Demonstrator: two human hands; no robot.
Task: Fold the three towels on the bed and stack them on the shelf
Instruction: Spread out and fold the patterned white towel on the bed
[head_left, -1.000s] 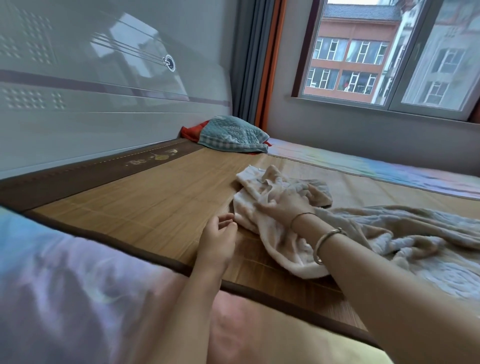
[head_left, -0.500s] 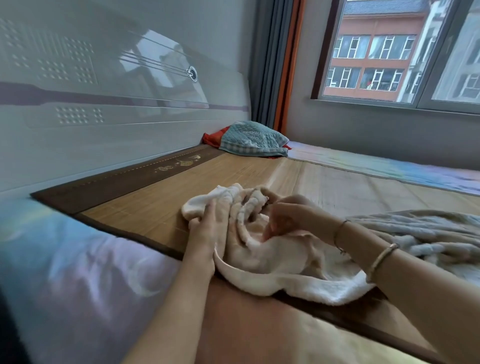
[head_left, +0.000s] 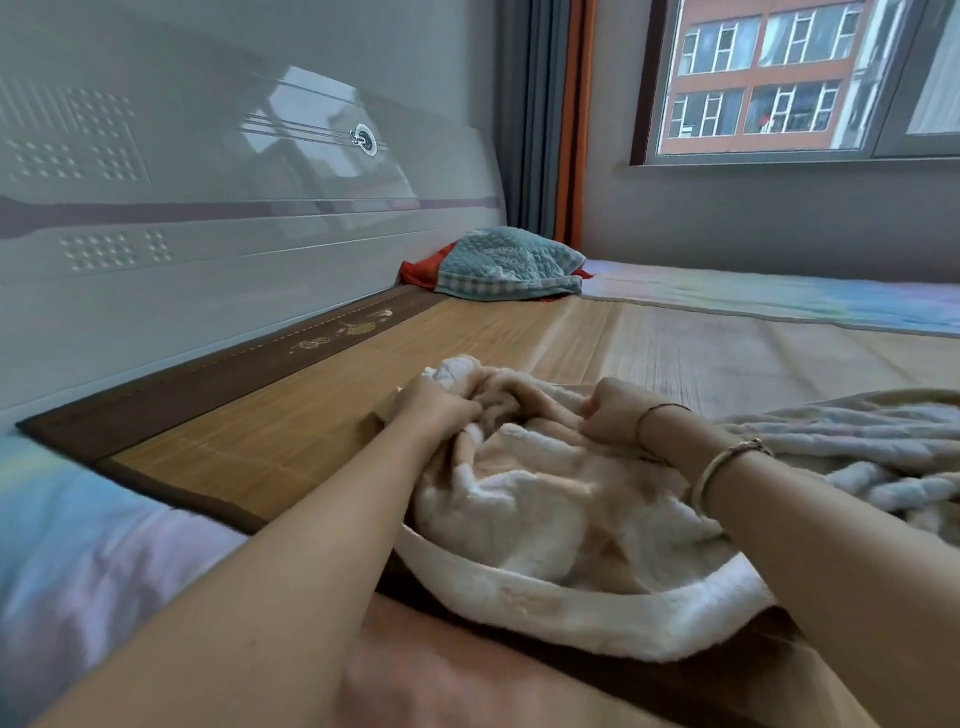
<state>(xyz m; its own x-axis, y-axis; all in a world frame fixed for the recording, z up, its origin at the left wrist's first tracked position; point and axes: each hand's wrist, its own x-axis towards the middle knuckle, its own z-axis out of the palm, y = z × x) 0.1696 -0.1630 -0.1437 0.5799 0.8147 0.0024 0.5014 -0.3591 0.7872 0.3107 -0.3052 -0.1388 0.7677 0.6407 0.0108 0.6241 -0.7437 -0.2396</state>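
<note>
- Head view takes in the bed (head_left: 72, 545) first: a bamboo mat (head_left: 322, 415) covers it, with a glossy headboard (head_left: 208, 218) along the left and a window (head_left: 810, 78) at the far right.
- A second pale towel (head_left: 857, 447) lies rumpled on the mat at the right, just beside the one being handled; a teal cloth (head_left: 509, 265) sits bunched in the far corner, well apart. No shelf is in sight.
- Nearest is the cream towel (head_left: 561, 519), crumpled on the mat's near edge with its thick hem curling toward the camera.
- Left hand (head_left: 436, 410) has its fingers curled into the towel's far edge, clamped on a bunch of fabric.
- Right hand (head_left: 613, 410) is fisted on the same edge, a little apart from the left, fingers closed round the cloth.
- The step looks like finding the corners to spread the towel. To do it well, I would work each hand along the hem until it holds a true corner, then pull the two apart and lay the towel flat on bare mat, away from the second towel, before the first fold.
</note>
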